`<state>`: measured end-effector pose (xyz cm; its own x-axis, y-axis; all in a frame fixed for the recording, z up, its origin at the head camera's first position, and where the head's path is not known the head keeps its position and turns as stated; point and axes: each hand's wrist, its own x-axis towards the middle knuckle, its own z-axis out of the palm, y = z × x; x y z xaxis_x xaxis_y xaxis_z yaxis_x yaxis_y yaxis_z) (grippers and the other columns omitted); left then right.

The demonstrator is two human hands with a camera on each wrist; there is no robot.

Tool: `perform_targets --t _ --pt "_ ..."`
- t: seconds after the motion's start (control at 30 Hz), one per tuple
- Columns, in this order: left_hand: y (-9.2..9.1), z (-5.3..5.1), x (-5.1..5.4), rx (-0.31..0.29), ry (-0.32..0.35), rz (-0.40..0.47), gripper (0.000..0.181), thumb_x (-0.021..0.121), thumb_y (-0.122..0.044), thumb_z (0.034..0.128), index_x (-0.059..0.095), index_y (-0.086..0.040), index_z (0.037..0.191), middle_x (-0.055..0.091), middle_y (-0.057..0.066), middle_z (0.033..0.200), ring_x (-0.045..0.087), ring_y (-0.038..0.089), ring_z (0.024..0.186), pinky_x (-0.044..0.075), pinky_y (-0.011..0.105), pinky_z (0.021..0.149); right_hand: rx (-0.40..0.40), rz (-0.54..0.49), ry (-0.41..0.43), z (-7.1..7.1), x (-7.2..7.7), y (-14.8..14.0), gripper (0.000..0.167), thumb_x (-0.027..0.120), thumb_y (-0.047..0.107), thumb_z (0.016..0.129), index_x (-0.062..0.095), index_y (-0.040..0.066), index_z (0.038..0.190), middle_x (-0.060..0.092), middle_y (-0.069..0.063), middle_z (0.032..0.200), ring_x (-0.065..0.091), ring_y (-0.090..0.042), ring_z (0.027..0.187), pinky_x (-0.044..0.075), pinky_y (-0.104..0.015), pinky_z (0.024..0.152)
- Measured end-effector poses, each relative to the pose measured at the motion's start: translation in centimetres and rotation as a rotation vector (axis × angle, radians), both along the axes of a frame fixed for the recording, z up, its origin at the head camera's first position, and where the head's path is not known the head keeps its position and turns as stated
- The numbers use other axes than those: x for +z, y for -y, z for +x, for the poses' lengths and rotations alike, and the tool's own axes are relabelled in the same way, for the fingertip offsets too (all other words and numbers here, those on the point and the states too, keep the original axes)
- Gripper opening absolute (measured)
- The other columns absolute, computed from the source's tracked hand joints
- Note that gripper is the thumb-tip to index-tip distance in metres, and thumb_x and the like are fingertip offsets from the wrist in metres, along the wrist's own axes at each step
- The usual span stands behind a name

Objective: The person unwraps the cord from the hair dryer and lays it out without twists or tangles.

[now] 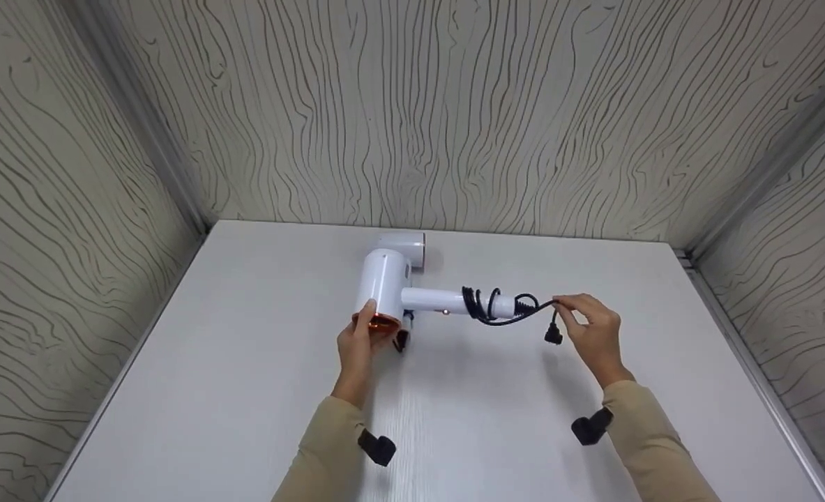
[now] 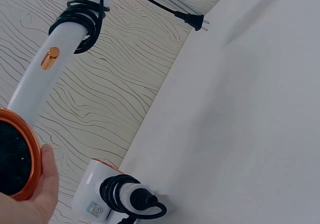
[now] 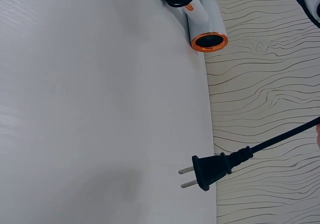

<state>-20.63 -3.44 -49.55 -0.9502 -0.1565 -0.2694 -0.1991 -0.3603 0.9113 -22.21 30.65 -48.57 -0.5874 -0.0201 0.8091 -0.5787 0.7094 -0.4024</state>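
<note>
A white hair dryer [image 1: 383,282] with an orange rim is held up by my left hand [image 1: 358,348], thumb on its barrel near the rim. Its handle [image 1: 432,300] points right, the black cord [image 1: 478,305] looped loosely around its end. My right hand [image 1: 595,335] pinches the cord between thumb and fingertips, and the plug [image 1: 554,333] hangs just below. In the right wrist view the plug [image 3: 212,170] shows two bare prongs. The left wrist view shows the orange rim [image 2: 34,159] gripped by my left hand [image 2: 37,199].
A second white hair dryer [image 1: 405,249] lies on the white table [image 1: 279,293] behind the held one, near the back edge; its own cord [image 2: 117,189] is wound around its handle. Wood-patterned panels [image 1: 412,118] stand at the back and both sides.
</note>
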Motion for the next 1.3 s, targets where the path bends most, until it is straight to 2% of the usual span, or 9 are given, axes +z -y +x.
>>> perform_targets --t 0.17,0.4,0.7,0.9,1.03,1.17,1.3 --pt "0.2 0.0 0.1 -0.006 0.018 -0.016 0.066 0.047 -0.047 0.0967 0.043 0.007 0.134 0.057 0.023 0.127 0.068 0.014 0.09 0.056 0.037 0.096 -0.016 0.016 -0.015 0.2 -0.3 -0.5 0.02 0.075 -0.018 0.068 0.074 -0.002 0.082 0.071 -0.015 0.074 0.055 0.016 0.079 0.044 0.002 0.072" --pt "0.2 0.1 0.4 0.0 -0.013 0.053 0.066 0.047 -0.043 0.0965 0.041 0.011 0.134 0.058 0.025 0.125 0.069 0.015 0.092 0.056 0.036 0.095 -0.056 0.026 -0.012 0.4 -1.0 -1.4 0.023 0.076 -0.018 0.065 0.074 -0.001 0.08 0.071 -0.012 0.073 0.064 -0.002 0.072 0.044 0.004 0.073" --pt "0.3 0.2 0.7 -0.029 -0.004 0.025 0.068 0.044 -0.047 0.0974 0.038 0.008 0.137 0.053 0.025 0.131 0.068 0.017 0.099 0.054 0.037 0.099 -0.105 0.072 0.022 0.8 -2.6 -2.1 0.023 0.077 -0.017 0.065 0.073 0.001 0.079 0.071 -0.01 0.073 0.063 -0.019 0.068 0.042 0.004 0.073" --pt "0.3 0.2 0.8 -0.018 0.008 0.03 0.067 0.044 -0.047 0.0966 0.04 0.008 0.135 0.057 0.024 0.126 0.069 0.015 0.093 0.055 0.037 0.097 -0.128 0.107 0.055 1.1 -3.6 -2.5 0.022 0.078 -0.016 0.065 0.07 0.002 0.076 0.069 -0.01 0.072 0.062 -0.019 0.068 0.042 0.003 0.071" --pt "0.3 0.3 0.8 -0.017 0.01 0.038 0.069 0.044 -0.048 0.0964 0.038 0.008 0.137 0.056 0.024 0.127 0.068 0.015 0.093 0.055 0.037 0.097 -0.137 0.133 0.105 1.3 -4.2 -2.4 0.022 0.079 -0.013 0.066 0.069 0.004 0.075 0.067 -0.007 0.071 0.06 -0.014 0.068 0.042 0.003 0.069" --pt "0.3 0.4 0.8 -0.025 0.009 0.06 0.07 0.044 -0.048 0.0968 0.037 0.008 0.137 0.055 0.023 0.127 0.067 0.015 0.093 0.054 0.038 0.099 -0.16 0.16 0.157 1.5 -5.1 -2.2 0.021 0.08 -0.011 0.065 0.069 0.003 0.076 0.067 -0.008 0.071 0.062 -0.016 0.067 0.041 0.002 0.068" --pt "0.2 0.4 0.7 -0.016 -0.012 0.101 0.068 0.045 -0.045 0.0967 0.038 0.01 0.136 0.058 0.021 0.12 0.068 0.015 0.09 0.055 0.038 0.098 -0.19 0.189 0.192 1.5 -5.9 -1.9 0.019 0.081 -0.009 0.065 0.07 0.002 0.075 0.069 -0.009 0.071 0.065 -0.022 0.067 0.052 -0.012 0.065"
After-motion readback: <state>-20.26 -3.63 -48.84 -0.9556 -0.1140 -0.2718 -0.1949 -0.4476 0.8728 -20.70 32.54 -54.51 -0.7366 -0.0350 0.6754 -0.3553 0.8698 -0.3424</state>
